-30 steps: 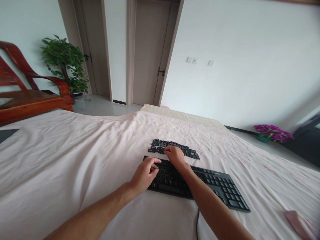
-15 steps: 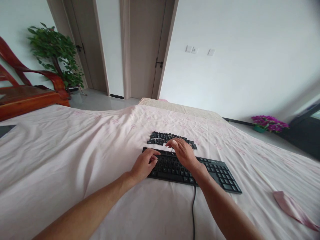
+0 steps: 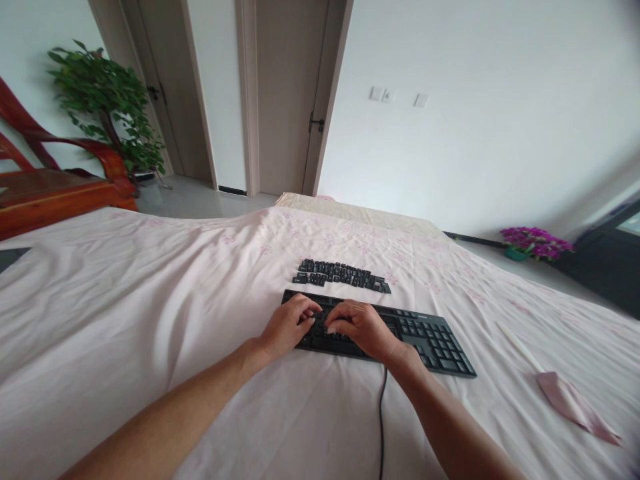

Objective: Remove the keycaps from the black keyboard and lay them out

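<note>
A black keyboard (image 3: 435, 343) lies aslant on the pink sheet, its number pad to the right and its cable running toward me. My left hand (image 3: 293, 322) is closed over the keyboard's left end, fingers curled and thumb close to the index finger. Beside it, my right hand (image 3: 363, 327) bends over the letter keys with thumb and fingers drawn together. Whatever is between those fingertips is too small and hidden to make out. Just beyond the keyboard, several loose black keycaps (image 3: 345, 273) sit in curved rows on the sheet.
A thin pale stick with a pink cloth (image 3: 575, 400) rests on the sheet (image 3: 210, 373) to the right. Dark flat corner (image 3: 13, 259) shows at the left edge. Farther off are a wooden chair (image 3: 65, 190), a green plant (image 3: 103, 107) and purple flowers (image 3: 536, 241).
My right hand has come back from near the loose keycaps onto the keyboard's letter keys, closer to my left hand. The left hand stays at the keyboard's left end.
</note>
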### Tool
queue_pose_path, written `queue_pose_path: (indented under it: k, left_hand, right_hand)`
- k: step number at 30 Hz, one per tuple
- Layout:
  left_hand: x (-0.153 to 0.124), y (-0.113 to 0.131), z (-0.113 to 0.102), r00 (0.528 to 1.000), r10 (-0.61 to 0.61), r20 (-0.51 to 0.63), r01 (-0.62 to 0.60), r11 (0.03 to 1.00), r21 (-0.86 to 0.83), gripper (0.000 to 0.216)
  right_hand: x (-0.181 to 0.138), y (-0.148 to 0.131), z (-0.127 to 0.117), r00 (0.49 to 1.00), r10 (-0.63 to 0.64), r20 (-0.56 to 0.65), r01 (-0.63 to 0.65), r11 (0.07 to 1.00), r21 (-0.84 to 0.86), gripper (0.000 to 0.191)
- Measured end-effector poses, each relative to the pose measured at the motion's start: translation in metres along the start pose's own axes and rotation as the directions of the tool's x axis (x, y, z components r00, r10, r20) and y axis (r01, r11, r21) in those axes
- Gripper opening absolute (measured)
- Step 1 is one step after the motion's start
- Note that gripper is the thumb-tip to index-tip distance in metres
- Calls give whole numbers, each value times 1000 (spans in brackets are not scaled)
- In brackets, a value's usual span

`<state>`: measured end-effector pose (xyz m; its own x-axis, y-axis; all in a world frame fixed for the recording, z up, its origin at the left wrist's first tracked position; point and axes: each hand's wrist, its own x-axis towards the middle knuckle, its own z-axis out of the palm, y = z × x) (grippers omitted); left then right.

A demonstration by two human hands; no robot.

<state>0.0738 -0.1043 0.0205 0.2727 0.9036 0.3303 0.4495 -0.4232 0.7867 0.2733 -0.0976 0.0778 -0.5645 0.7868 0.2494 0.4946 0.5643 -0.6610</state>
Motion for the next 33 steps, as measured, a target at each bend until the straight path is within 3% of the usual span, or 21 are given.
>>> queue_pose_path:
  k: [6,15,23,28,33]
  left_hand:
    - [0,3,-3,998,42,57,-44,998,42,23]
    - [1,-3,-2,978,142,152,-163,977,135,19]
    - [7,6,-3,950,179,258,-246,934,259,16]
    - [10,12,0,955,172,240,-230,943,240,14]
    - [8,9,9,986,97,137,-125,968,217,20]
  right_hand:
    - [0,3,6,999,-37,27,36,999,29,9]
    - [-2,1,10,998,63,-17,-61,996,67,9]
    - [1,10,18,999,-31,-42,33,998,47,16]
    - [1,14,25,991,-121,-55,121,993,0,22]
    - [-2,20,35,972,-180,-153,180,984,-13,26]
